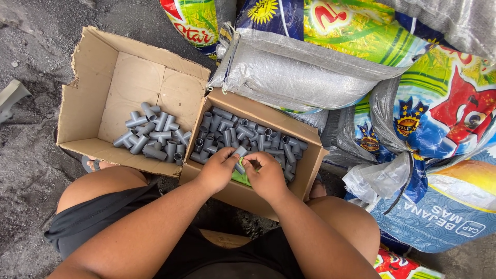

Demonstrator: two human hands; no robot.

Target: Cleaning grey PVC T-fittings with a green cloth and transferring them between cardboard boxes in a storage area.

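My left hand [217, 170] and my right hand [266, 175] meet over the near edge of a small cardboard box [310, 160] full of several grey plastic pipe fittings [248, 134]. Between the fingertips of both hands sits one grey fitting [240, 151], held just above the pile. Something green [238, 178] shows under my hands. To the left, a larger open cardboard box [85, 98] holds another heap of grey pipe fittings [152, 135] in its near right corner.
Woven plastic sacks, grey [294, 72] and brightly printed [439, 108], are piled behind and to the right of the boxes. Dark dusty ground [26, 155] lies to the left. My bare knees flank the boxes, and a sandalled foot [93, 164] shows under the larger box.
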